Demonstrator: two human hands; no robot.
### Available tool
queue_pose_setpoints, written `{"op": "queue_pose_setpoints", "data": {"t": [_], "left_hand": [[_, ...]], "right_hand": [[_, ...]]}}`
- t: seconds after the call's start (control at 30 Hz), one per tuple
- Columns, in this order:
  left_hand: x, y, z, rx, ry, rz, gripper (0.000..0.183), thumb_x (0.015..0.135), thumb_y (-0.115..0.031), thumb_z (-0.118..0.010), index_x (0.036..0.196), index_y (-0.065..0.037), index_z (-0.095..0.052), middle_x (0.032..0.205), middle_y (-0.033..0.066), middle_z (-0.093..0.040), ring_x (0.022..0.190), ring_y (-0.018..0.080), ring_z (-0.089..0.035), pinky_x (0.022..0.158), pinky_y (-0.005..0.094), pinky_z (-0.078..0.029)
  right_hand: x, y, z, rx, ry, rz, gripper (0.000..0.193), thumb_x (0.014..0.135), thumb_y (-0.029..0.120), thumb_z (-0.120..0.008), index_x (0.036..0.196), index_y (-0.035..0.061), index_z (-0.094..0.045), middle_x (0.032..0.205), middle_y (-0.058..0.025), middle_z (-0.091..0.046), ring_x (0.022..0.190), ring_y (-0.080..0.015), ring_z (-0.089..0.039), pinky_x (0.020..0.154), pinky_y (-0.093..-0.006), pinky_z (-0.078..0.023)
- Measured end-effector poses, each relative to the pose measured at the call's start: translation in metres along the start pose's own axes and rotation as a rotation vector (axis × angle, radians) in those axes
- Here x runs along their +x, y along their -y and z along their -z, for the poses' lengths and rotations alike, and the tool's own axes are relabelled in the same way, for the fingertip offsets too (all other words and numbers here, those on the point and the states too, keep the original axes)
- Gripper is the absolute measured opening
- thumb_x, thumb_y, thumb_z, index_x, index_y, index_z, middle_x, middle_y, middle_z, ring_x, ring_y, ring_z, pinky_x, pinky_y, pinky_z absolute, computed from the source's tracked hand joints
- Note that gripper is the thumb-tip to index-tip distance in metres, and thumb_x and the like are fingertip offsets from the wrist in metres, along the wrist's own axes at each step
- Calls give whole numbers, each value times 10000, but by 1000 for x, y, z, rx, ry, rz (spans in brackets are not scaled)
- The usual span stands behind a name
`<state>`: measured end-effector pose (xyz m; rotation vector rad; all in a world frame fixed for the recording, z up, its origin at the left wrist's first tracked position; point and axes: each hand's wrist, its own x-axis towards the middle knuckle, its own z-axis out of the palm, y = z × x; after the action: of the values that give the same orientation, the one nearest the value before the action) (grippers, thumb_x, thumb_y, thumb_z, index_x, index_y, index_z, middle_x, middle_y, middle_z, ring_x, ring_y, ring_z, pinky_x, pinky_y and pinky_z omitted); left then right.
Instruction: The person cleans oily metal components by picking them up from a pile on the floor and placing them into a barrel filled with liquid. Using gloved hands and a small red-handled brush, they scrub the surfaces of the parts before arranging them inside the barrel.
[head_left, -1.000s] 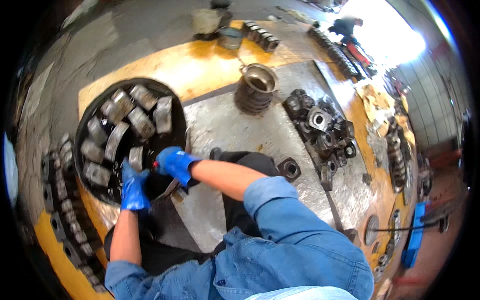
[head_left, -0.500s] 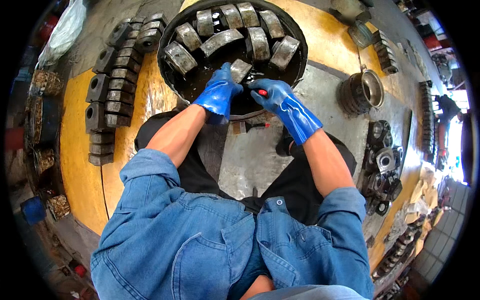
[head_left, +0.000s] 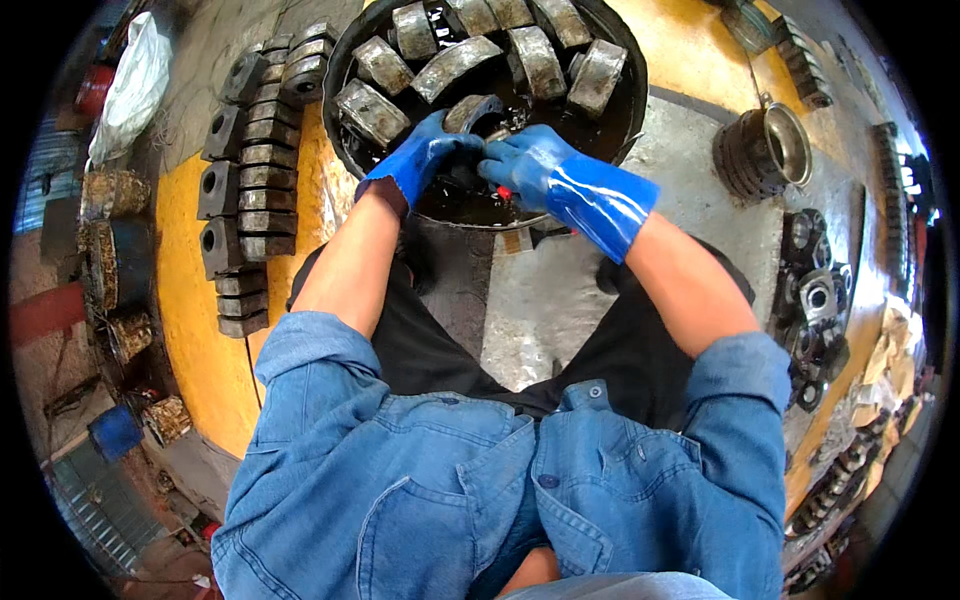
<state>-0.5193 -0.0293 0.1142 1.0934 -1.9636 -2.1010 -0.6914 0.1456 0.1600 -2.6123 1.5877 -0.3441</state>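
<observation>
Both my hands wear blue rubber gloves and meet over a round black tub (head_left: 640,110) of dark liquid. My left hand (head_left: 428,150) is closed on a curved metal block (head_left: 468,113), gripping its near left side. Fingers curled, my right hand (head_left: 535,165) presses close to the same block. A red-handled tool (head_left: 505,192) pokes out below the right fingers; its working end is hidden by the glove and the block. More curved metal blocks (head_left: 455,66) lie in the tub beyond my hands, wet and grey.
Left of the tub, metal blocks (head_left: 268,177) stand in rows on a yellow board (head_left: 190,330). Metal rings (head_left: 765,150) are stacked at the right. Dark round parts (head_left: 815,300) are heaped nearer me. A white plastic bag (head_left: 135,85) lies far left.
The block in my left hand has turned, showing a dark hollow side. My right hand has closed in on it with the red-handled tool. The whole view has shifted slightly.
</observation>
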Motion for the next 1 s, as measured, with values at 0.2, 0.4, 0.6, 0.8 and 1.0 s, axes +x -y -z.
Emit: {"op": "queue_pose_setpoints", "data": {"t": [0.2,0.4,0.6,0.8,1.0], "left_hand": [[-17,-6,-5,-195,64,-74,642,976,-369,-714,1476,0,-554,1381,142,-661,1216,231,-651,1038,333,-528],[-26,2,7,-23,-124,-38,674,1060,-498,-548,1481,29,-552,1435,173,-630,1295,257,-589,1130,370,-441],[-4,18,18,0,-197,38,611,1116,-472,-384,1461,-14,-595,1409,155,-658,1301,250,-589,1139,362,-415],[13,34,24,145,-245,39,567,1117,-394,-347,1383,11,-642,1343,178,-681,1215,241,-616,1079,385,-450],[-3,11,2,38,-251,37,527,1104,-357,-369,1328,15,-669,1300,170,-695,1180,250,-623,1053,391,-466]], "right_hand": [[18,-4,-36,-96,110,-204,282,873,229,-703,1143,149,-692,1136,-98,-688,1063,-303,-709,837,-454,-580],[48,21,-43,204,119,-676,262,960,336,-637,1135,161,-722,1075,-154,-759,970,-371,-739,839,-489,-592],[39,-31,-75,943,-415,-1255,327,923,382,-723,1033,74,-738,893,-151,-768,740,-313,-728,702,-426,-595],[15,-10,-91,1977,-1018,-1385,284,1048,308,-615,1177,60,-666,1115,-162,-745,919,-326,-747,803,-475,-616],[32,-40,-87,2251,-905,-1397,275,1042,265,-589,1187,35,-637,1112,-222,-729,946,-390,-732,836,-538,-614]]}}
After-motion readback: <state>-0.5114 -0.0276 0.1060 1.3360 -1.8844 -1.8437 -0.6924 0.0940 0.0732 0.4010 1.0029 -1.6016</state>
